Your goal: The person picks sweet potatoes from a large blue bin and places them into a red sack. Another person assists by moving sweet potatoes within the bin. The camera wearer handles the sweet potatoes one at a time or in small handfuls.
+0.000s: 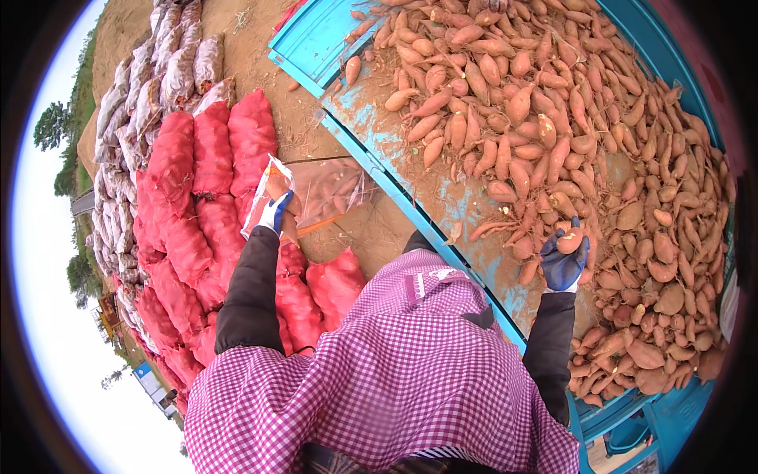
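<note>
My left hand point(275, 214), in a white and blue work glove, grips sweet potatoes point(289, 227) at the open mouth of a clear plastic bag point(328, 186). More sweet potatoes show through the bag's film. My right hand point(562, 263), in a blue-coated glove, holds a single sweet potato point(569, 241) with a pale patch on its skin. It is over the edge of a large pile of sweet potatoes point(521, 106) on a worn blue truck bed point(474, 237). The left fingers are partly hidden behind the glove's back.
Filled red mesh sacks point(177, 237) are stacked on my left, with paler filled sacks point(142, 89) beyond them. The blue bed edge point(402, 192) runs between the bag and the pile. A lowered blue side panel point(323, 41) lies at the far end. Bare soil point(349, 237) shows below the bag.
</note>
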Demonstrator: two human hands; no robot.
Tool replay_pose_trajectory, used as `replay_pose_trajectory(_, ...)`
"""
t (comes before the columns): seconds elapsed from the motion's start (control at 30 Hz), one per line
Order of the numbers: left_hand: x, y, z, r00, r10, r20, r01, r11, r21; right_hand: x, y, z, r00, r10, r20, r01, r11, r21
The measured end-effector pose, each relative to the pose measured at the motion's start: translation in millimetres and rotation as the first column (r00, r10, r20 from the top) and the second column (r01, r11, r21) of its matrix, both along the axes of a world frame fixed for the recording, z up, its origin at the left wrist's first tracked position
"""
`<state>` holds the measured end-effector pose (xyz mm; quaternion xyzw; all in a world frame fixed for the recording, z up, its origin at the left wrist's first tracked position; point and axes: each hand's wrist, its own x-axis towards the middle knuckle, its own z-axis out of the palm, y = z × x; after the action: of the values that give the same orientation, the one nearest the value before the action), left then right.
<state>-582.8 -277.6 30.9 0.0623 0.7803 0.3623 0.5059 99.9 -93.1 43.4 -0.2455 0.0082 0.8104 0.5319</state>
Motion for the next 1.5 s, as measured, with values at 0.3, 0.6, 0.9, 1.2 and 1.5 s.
replay_pose_trajectory(0.3, -109.8, -20.4, -51.2, 0.424, -0.743, -0.517, 0.118, 0.612, -0.782, -61.1, 23.5, 6.2, 0.999, -0.007, 0.049, 0.009, 0.999, -0.044)
replay_pose_trajectory(0.6, 82.7, 170.3, -53.1, 0.524, -0.506, -0.685, 0.742, 0.667, 0.075, -44.4, 0.6, -15.0, 0.913, -0.158, 0.376, 0.273, 0.922, -0.275)
replay_pose_trajectory(0.9, 315.2, 243.0, 14.9, 0.248, -0.749, -0.614, 0.967, 0.151, 0.206, 53.3, -26.8, -32.0, 0.612, -0.304, 0.73, 0.449, 0.893, -0.005)
replay_pose_trajectory(1.2, 427.8, 222.0, 16.1, 0.297, -0.847, -0.442, 0.937, 0.168, 0.308, 209.6, -12.4, -92.4, -0.096, 0.496, 0.863, 0.69, 0.658, -0.301)
replay_pose_trajectory(1.5, 552.3, 214.7, 28.4, 0.228, -0.916, -0.329, 0.902, 0.072, 0.426, 185.3, -42.2, -56.7, 0.685, -0.395, 0.612, 0.503, 0.864, -0.006)
